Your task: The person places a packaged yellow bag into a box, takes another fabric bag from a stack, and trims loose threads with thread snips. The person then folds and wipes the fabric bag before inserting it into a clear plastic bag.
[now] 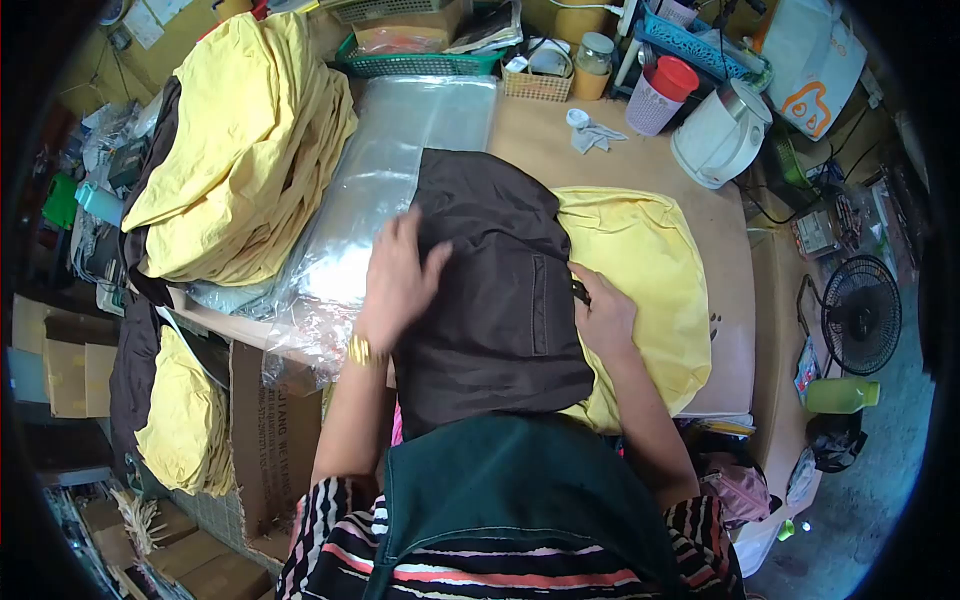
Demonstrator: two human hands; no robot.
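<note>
A dark brown fabric piece (490,300) with a narrow stitched slot lies in front of me on the table. To its right, joined to it or beneath it, is a yellow fabric piece (650,280); I cannot tell which. My left hand (398,275) is at the brown fabric's left edge, its fingers apart and slightly blurred, holding nothing. My right hand (606,315) rests where brown meets yellow, its fingers closed around a small black object (581,292), mostly hidden. Clear plastic sheets (385,150) lie beside and partly under the brown fabric.
A tall stack of yellow fabric (240,150) stands at left, with another yellow bundle (185,420) hanging lower. At the back are a green basket (430,64), a glass jar (593,65), a lilac cup (650,108) and a white kettle (722,135). A black fan (861,313) stands right.
</note>
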